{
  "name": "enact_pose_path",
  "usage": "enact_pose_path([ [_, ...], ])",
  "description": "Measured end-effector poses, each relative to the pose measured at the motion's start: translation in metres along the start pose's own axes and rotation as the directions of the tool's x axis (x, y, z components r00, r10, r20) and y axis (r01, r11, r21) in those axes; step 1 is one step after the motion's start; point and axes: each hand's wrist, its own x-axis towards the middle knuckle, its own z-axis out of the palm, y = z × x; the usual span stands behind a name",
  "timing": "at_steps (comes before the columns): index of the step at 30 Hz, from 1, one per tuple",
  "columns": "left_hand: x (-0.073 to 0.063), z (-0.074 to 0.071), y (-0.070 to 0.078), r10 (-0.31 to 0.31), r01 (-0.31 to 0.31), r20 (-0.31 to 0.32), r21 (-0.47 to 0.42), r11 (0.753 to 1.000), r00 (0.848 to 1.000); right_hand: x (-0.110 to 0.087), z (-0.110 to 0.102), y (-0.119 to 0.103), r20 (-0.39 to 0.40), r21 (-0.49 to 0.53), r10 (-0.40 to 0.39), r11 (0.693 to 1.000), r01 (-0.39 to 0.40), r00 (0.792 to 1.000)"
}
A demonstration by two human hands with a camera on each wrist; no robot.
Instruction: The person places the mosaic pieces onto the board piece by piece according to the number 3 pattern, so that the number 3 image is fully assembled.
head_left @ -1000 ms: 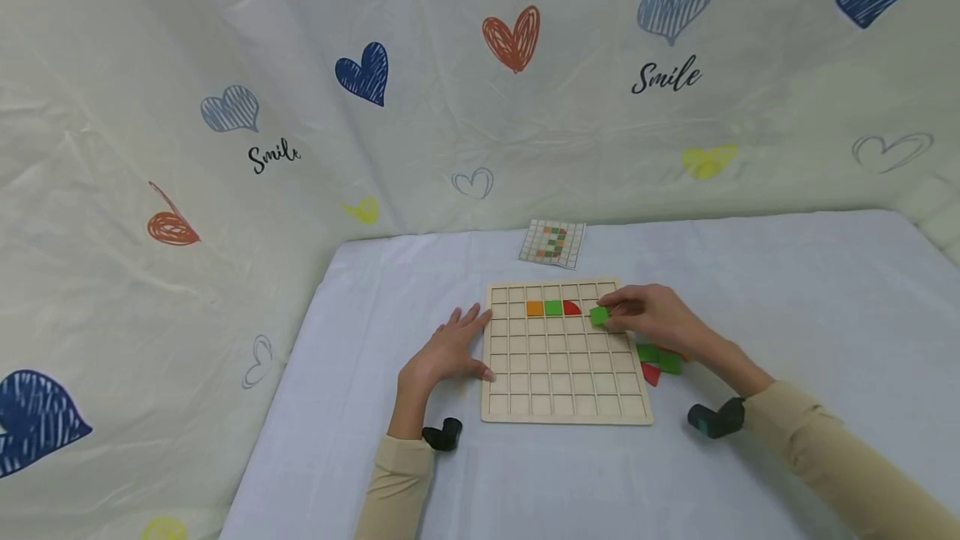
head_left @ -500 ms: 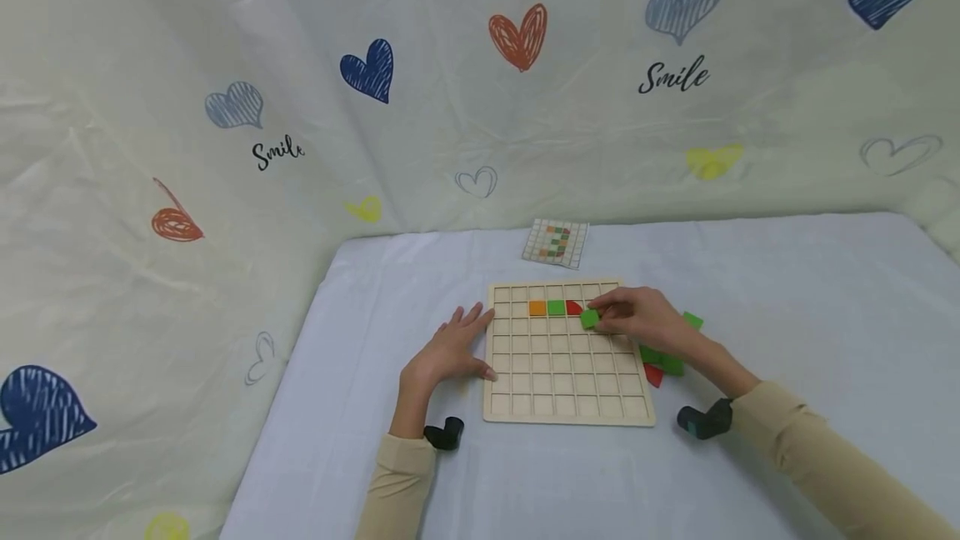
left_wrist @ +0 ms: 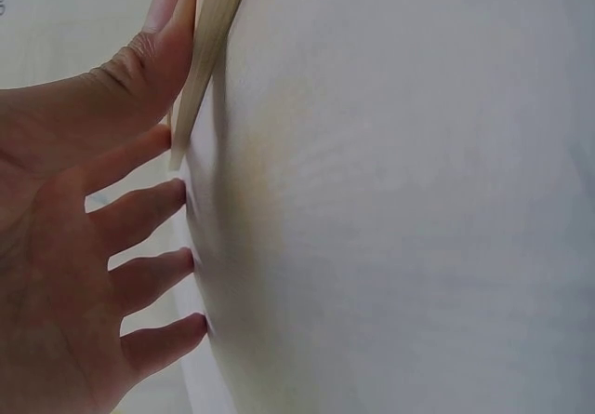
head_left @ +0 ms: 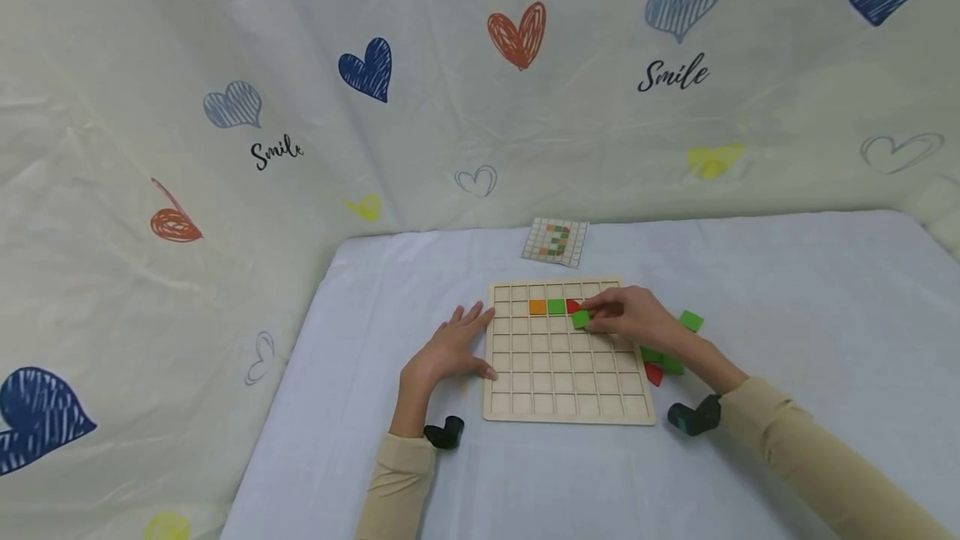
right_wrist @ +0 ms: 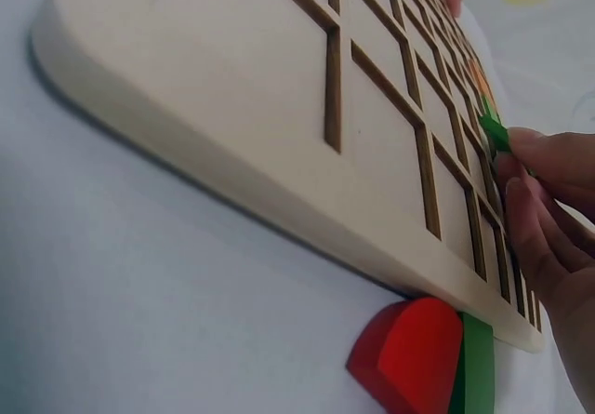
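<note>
Green tile (head_left: 581,320) has shifted left, now at the near edge of the red piece (head_left: 572,307) on the grid board (head_left: 540,362). Right hand (head_left: 628,312) grip clamped on it, tile tilted. Left hand (head_left: 447,350) at board's edge, fingers apart. Looks like tile placement; next move likely calls for squaring to a cell.

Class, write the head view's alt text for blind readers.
A right hand pinches a green square tile over a gridded wooden board bearing orange, green and red tiles; a left hand touches the board's left edge; a pattern card lies beyond.
</note>
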Motion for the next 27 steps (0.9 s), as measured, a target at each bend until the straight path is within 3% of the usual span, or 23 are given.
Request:
enact_pose_path([
  [11,-0.0003,-0.0006,-0.0011,-0.002,0.002,0.002,-0.011,1.0,1.0,0.0008,0.0056,-0.0045,-0.004,-0.029,-0.029,0.999,0.028,1.0],
  [21,0.0006,-0.0023,-0.0014,0.015,-0.015,-0.007,-0.015,1.0,1.0,0.001,0.007,-0.0058,-0.018,-0.107,-0.115,0.988,0.112,0.993],
  [27,-0.0004,-0.0011,-0.0009,0.008,-0.008,0.004,-0.015,1.0,1.0,-0.0011,0.007,-0.0046,-0.021,-0.104,-0.086,0.991,0.083,0.996],
])
